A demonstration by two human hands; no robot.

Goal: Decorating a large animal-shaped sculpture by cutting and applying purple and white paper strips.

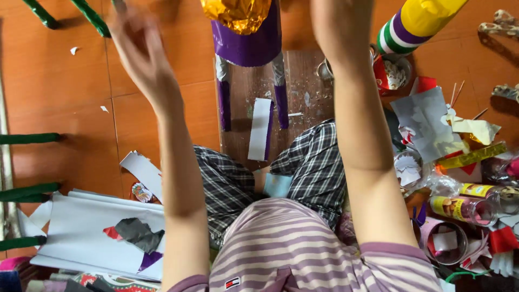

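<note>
My left hand (138, 46) is raised over the orange floor at the upper left; it is blurred, its fingers are apart and nothing is in it. My right forearm (351, 108) reaches up past the top edge, so that hand is hidden. Between my arms stands a purple paper figure (248, 46) with a gold foil top and two silver-and-purple legs. It stands on a brown wooden board (305, 103). A white strip with a purple edge (261, 128) lies on the board in front of my checked trouser knees.
A striped yellow, purple, green and white tube (413, 24) leans in at the top right. Paper scraps, a grey sheet (427, 121), plastic jars (465, 208) and a tape roll (446, 240) crowd the right. White sheets (81, 227) lie at lower left, beside green furniture legs (30, 192).
</note>
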